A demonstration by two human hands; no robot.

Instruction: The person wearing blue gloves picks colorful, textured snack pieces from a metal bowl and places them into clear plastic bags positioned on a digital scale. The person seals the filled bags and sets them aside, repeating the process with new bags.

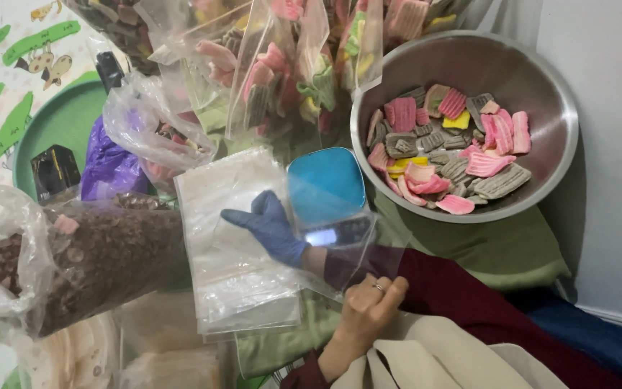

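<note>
Blue-gloved right hand [271,229] sits inside a clear plastic bag [340,252], fingers loosely spread, gripping nothing I can see. Bare left hand [370,302] pinches the bag's near edge. Bag hangs over a small blue scale [325,186], so its display is blurry. Green cloth [498,248] covers the floor. Steel bowl [548,173] of colourful crackers sits against the wall, and bagged snacks [275,65] crowd everything else.
</note>
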